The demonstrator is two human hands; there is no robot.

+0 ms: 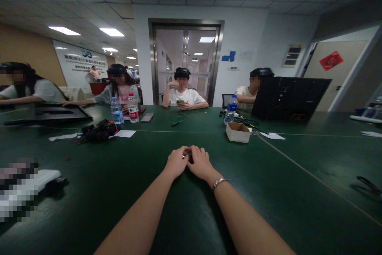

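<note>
My left hand (176, 162) and my right hand (200, 162) rest on the dark green table (191, 215), fingertips meeting in front of me. The fingers of both are curled inward and closed. A small silvery glint shows by the left fingers; whether it is a ring or part of a held item, I cannot tell. Anything between the fingertips is hidden by the hands. A silver bracelet (220, 183) circles my right wrist. Nearest beyond the hands are a small open cardboard box (238, 133) to the right and a dark green screwdriver-like tool (177, 123) further back.
Black cables and gear (100, 129) lie at left beside white paper (124, 133). Plastic bottles (133, 108) stand at the back left, another bottle (230, 108) near the box. A large black monitor (289, 98) is at right. Several people sit across the table, one holding a phone (180, 102).
</note>
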